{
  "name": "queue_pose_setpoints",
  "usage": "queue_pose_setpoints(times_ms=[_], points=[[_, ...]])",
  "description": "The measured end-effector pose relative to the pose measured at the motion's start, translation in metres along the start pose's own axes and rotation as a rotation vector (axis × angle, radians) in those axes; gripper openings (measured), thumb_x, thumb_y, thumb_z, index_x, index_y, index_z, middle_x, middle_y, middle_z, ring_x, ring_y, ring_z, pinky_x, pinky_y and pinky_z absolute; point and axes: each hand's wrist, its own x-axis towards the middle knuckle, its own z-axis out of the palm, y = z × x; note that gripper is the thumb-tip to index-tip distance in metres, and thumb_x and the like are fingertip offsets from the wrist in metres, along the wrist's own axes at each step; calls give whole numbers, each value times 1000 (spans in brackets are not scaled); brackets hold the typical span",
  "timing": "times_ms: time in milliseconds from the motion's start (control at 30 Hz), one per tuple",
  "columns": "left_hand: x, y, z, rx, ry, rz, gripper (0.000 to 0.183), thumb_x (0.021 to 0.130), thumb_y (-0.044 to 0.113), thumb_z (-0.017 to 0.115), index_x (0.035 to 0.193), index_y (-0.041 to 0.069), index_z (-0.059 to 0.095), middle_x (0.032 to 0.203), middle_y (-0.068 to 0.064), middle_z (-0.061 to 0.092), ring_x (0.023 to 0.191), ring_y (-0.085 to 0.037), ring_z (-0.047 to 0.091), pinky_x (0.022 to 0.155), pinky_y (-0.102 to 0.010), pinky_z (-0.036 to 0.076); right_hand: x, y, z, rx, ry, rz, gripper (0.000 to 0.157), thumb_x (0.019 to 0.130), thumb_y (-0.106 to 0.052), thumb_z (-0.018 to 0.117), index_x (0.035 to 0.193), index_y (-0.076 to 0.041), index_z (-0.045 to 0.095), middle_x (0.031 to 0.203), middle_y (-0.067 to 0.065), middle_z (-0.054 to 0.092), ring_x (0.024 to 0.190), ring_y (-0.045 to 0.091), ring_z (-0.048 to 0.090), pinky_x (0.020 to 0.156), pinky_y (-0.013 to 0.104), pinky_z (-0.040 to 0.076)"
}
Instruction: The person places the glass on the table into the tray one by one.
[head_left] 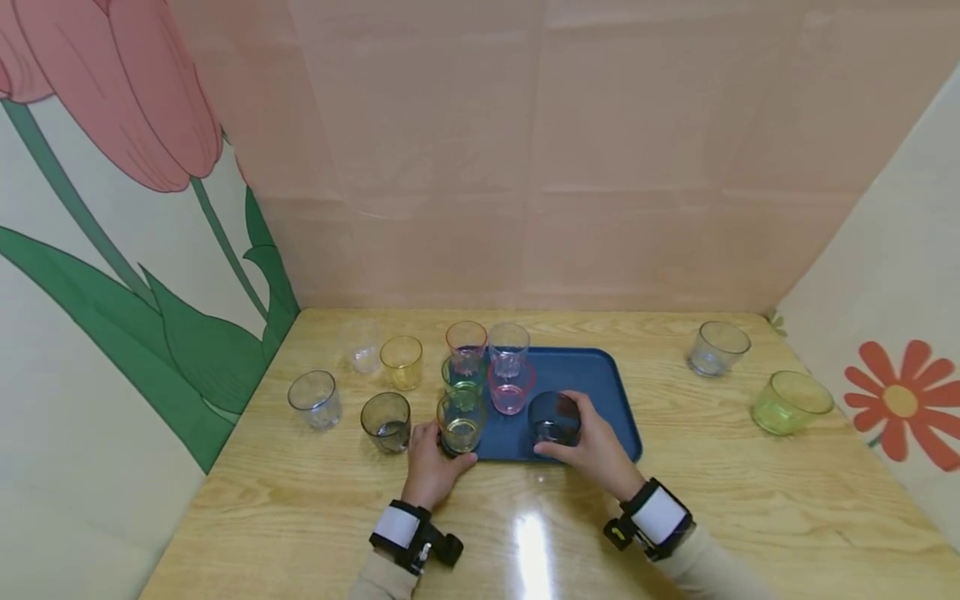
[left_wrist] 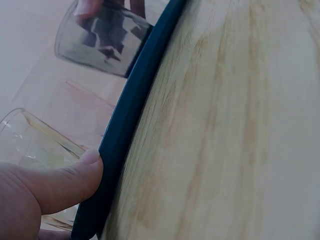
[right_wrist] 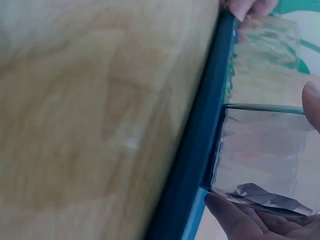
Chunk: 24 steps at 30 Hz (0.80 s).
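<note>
My left hand grips the near left corner of the blue tray. Its thumb reaches the rim, right beside a yellow-tinted glass. My right hand holds a dark grey glass by its sides, thumb in front, over the tray's near right part. The base of that glass lies close to the tray rim in the right wrist view. Further glasses stand on the tray's left half: a green one, a red-rimmed one, a pink one and a clear one.
Left of the tray stand a smoky glass, an amber glass, a greyish glass and a faint clear glass. A grey-blue glass and a yellow-green glass stand on the right of the wooden table.
</note>
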Motion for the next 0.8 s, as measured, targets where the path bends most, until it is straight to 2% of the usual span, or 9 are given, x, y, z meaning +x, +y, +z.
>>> queue_pose_setpoints(times_ms=[233, 800], points=[[0, 1, 0, -1, 2, -16, 73, 78, 17, 89, 138, -5, 54, 123, -19, 49, 120, -38, 46, 102, -57, 41, 3, -2, 12, 8, -26, 41, 89, 80, -30, 88, 146, 0, 36, 134, 21, 58, 122, 37, 58, 94, 54, 51], [-1, 1, 0, -5, -1, -27, 73, 79, 18, 89, 138, -5, 54, 126, -20, 49, 122, -39, 45, 104, -57, 40, 10, -15, 29, 46, -31, 54, 93, 80, -33, 88, 148, 0, 35, 137, 23, 57, 124, 37, 57, 96, 55, 50]])
